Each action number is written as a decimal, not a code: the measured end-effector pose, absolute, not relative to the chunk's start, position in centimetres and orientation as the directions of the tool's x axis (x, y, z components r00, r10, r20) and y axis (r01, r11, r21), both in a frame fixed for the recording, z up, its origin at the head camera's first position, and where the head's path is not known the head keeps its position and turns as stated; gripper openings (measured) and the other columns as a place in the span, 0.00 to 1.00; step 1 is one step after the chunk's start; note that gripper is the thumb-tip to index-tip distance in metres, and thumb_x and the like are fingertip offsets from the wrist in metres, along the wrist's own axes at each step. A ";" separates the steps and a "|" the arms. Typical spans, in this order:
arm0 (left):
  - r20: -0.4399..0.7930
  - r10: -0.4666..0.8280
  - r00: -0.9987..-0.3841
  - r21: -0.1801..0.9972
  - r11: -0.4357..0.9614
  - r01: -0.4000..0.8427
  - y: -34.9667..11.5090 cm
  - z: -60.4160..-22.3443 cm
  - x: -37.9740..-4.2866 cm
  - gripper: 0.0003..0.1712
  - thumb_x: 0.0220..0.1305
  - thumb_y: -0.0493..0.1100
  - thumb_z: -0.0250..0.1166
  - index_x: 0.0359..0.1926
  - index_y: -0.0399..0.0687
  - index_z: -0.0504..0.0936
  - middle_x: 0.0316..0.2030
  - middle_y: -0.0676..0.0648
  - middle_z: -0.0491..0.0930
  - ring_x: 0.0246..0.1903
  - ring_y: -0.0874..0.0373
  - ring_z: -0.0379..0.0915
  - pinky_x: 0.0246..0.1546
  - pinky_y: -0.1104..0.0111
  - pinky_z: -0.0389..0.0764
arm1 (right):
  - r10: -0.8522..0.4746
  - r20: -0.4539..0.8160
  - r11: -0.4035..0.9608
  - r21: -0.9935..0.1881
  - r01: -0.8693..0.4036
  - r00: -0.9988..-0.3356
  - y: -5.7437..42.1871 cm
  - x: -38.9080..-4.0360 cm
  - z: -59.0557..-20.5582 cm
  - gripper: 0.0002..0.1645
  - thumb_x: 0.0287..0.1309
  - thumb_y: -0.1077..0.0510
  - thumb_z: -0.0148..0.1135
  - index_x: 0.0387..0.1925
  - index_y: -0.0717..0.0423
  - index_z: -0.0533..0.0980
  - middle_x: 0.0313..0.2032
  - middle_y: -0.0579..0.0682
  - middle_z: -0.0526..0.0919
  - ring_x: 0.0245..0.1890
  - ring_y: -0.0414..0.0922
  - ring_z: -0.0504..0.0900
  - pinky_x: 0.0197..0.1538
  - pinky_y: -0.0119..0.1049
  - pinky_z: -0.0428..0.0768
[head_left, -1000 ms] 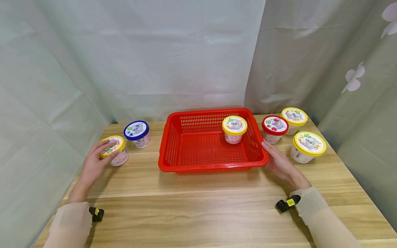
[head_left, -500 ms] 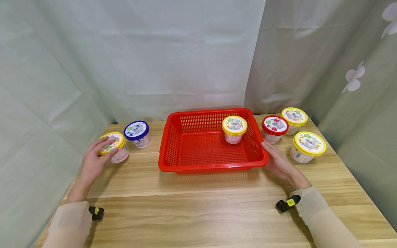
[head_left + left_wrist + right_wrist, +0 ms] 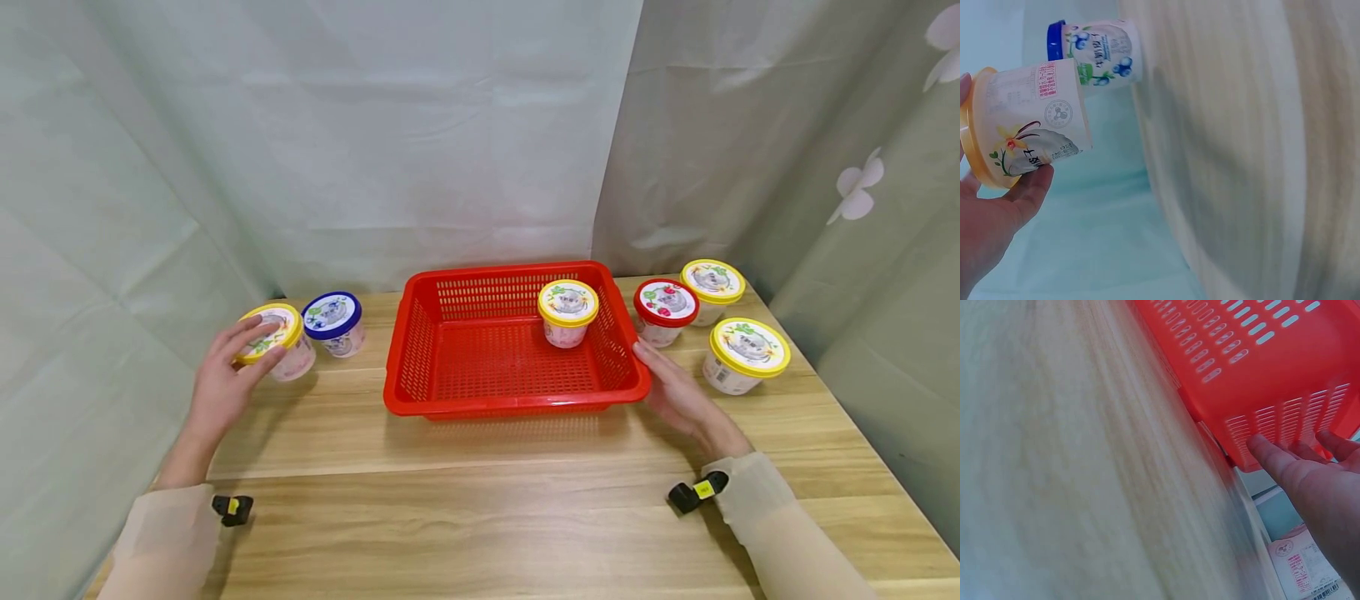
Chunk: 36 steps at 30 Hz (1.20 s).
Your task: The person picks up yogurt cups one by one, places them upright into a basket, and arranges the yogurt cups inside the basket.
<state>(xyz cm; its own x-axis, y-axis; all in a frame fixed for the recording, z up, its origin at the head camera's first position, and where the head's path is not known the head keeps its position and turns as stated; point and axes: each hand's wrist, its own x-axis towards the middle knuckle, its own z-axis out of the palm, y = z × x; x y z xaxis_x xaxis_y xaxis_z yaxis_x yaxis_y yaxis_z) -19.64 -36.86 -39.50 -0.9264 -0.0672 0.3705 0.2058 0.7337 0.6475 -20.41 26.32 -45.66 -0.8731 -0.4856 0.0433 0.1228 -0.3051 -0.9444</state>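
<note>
My left hand [image 3: 227, 383] grips a white cup with a yellow lid [image 3: 1041, 119] by its lid end, thumb on one side and fingers on the other. In the left wrist view, the cup's base hangs apart from the wooden table, and a vanilla flower shows on its side. Just behind it stands a blue-lidded cup [image 3: 332, 323] with blueberries printed on it. My right hand [image 3: 678, 402] rests its extended fingers against the right side of a red slotted basket [image 3: 517, 405]. Inside the basket, toward its right end, another yellow-lidded cup [image 3: 567, 310] stands upright.
Right of the basket stand a red-lidded cup [image 3: 665, 308] and two more yellow-lidded cups, one at the back [image 3: 712, 283] and one nearer [image 3: 747, 352]. Pale curtains [image 3: 420, 150] hang behind and beside the wooden table [image 3: 450, 525].
My left hand has raised the yellow-lidded cup, which now sits higher and overlaps closer to the blue-lidded cup in the head view. My right hand and the basket stay put.
</note>
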 end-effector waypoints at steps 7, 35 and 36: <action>0.374 -0.056 -0.926 0.664 0.713 0.225 -35.6 -38.4 -19.4 0.26 0.73 0.49 0.68 0.68 0.47 0.79 0.74 0.43 0.65 0.71 0.41 0.58 0.53 0.86 0.63 | -0.485 0.043 -0.295 -0.948 0.117 -0.873 26.2 -20.4 -45.5 0.31 0.85 0.48 0.35 0.82 0.49 0.51 0.60 0.46 0.76 0.54 0.39 0.79 0.58 0.32 0.79; 0.419 -0.008 -0.908 0.642 0.709 0.290 -33.5 -35.5 -19.1 0.25 0.72 0.46 0.69 0.67 0.49 0.80 0.74 0.46 0.66 0.71 0.46 0.60 0.53 0.86 0.65 | -0.465 0.010 -0.274 -0.952 0.133 -0.886 26.3 -20.4 -45.6 0.31 0.85 0.46 0.37 0.81 0.48 0.51 0.61 0.45 0.75 0.54 0.38 0.78 0.57 0.31 0.79; 0.425 -0.006 -0.905 0.642 0.707 0.297 -33.4 -35.4 -19.1 0.25 0.72 0.46 0.69 0.67 0.49 0.80 0.73 0.46 0.66 0.70 0.47 0.60 0.53 0.86 0.66 | -0.465 0.010 -0.273 -0.953 0.133 -0.885 26.3 -20.4 -45.6 0.31 0.85 0.46 0.37 0.81 0.48 0.51 0.61 0.45 0.75 0.54 0.38 0.78 0.57 0.31 0.79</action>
